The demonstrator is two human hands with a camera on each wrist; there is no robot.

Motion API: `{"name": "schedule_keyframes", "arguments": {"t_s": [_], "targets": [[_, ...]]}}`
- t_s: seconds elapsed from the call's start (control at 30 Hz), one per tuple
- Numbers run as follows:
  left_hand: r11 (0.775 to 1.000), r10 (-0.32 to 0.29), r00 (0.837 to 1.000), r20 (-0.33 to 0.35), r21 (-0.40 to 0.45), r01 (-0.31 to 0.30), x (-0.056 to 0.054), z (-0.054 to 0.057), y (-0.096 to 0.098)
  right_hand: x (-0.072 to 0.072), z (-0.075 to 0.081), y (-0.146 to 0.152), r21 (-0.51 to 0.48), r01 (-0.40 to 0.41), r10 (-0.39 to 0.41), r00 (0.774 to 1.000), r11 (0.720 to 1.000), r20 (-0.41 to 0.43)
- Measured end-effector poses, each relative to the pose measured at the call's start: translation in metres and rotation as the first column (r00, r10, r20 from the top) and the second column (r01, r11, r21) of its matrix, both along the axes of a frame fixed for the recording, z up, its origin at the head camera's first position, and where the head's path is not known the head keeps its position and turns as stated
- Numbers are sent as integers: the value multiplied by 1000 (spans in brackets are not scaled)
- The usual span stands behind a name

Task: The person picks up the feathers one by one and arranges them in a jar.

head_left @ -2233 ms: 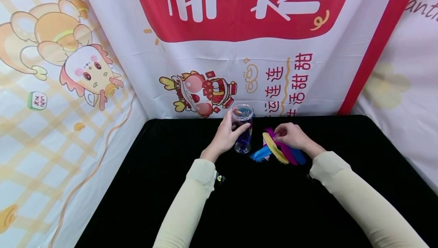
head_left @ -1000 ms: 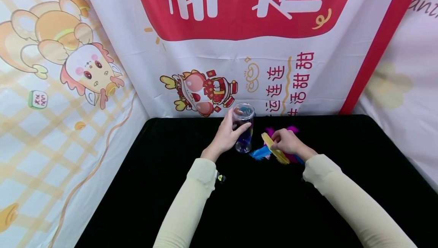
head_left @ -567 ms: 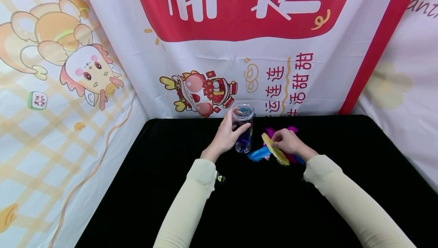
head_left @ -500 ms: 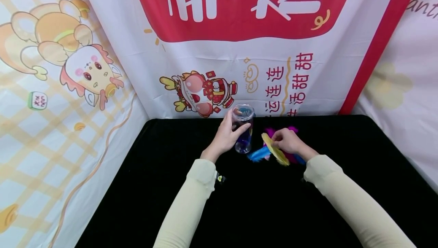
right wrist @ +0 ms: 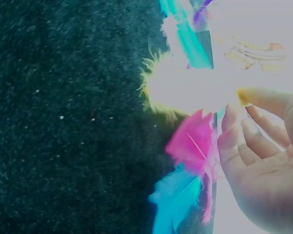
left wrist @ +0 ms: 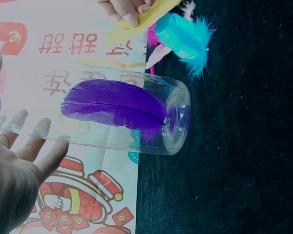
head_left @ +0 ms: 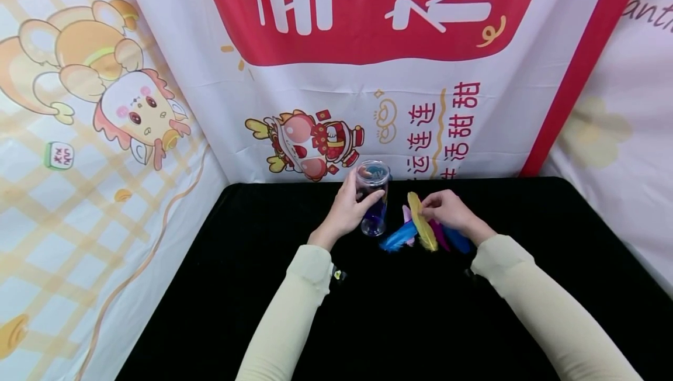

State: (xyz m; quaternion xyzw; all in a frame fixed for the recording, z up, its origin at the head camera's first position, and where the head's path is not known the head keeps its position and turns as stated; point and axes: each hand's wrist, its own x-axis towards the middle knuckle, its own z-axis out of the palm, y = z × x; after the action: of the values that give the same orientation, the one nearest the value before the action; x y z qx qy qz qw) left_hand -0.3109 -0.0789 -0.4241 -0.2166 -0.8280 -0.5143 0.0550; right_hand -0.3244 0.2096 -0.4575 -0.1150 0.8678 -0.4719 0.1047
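From above, the head view faces the jar point(head_left: 374, 215); closer wrist views share the yellow feather point(head_left: 422, 222) beside it.

Jar point(head_left: 375, 212) smooth, glossy; yellow feather point(head_left: 423, 226) fluffy-edged; tablecloth point(head_left: 399, 311) matt.

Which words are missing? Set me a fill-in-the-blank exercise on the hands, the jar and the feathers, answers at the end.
1. In the left wrist view, the broad curved feather inside the clear cylindrical jar is ____.
2. The long slender feather that the bare right hand pinches is ____.
3. In the head view, the jar gripped by the bare left hand is to the ____ of the nearest bright blue feather.
4. The flat table surface is ____.

Missing words: purple; yellow; left; black.
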Motion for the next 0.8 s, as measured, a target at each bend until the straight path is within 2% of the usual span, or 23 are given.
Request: {"name": "schedule_keyframes", "arguments": {"t_s": [0.5, 0.8], "targets": [[1000, 4, 1000, -1, -1, -4, 0, -1, 0, 3, 13, 1, -68, 27, -26, 1000, 997, 18], [1000, 5, 1000, 0, -1, -5, 0, 0, 0, 6, 24, 2, -103, 47, -50, 998, 994, -27]]}}
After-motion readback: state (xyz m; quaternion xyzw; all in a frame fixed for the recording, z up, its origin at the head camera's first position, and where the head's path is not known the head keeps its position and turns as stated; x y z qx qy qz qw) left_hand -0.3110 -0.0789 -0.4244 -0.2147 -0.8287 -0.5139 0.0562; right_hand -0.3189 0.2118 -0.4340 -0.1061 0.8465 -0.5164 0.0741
